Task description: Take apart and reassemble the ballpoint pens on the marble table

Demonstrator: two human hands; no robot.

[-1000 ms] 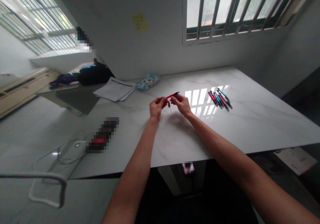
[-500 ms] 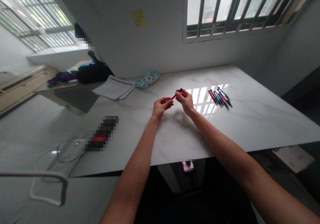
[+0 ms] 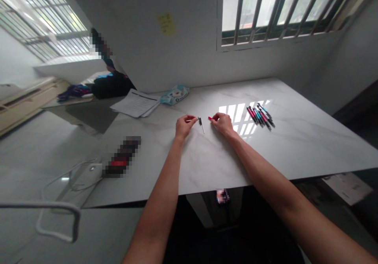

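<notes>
My right hand (image 3: 223,123) is closed in a pinch around a red pen barrel (image 3: 210,118), whose end pokes out to the left of the fingertips. Across a small gap, my left hand (image 3: 185,126) has its thumb and fingertips together low over the table. Whatever is in that pinch is too small to make out. Just right of those fingertips is a small black pen part (image 3: 200,121). Below it lies a thin white pen refill (image 3: 203,129) on the marble-patterned table (image 3: 206,161).
Several red, teal and black pens (image 3: 260,115) lie grouped to the right. Farther back are a blue-and-white packet (image 3: 175,95) and printed papers (image 3: 136,103). A blurred dark object (image 3: 122,157) and a white cable (image 3: 69,177) are at the left.
My hands have moved apart and lower. The red barrel, between both hands before, is now in the right hand only. A black part now shows beside the left fingertips.
</notes>
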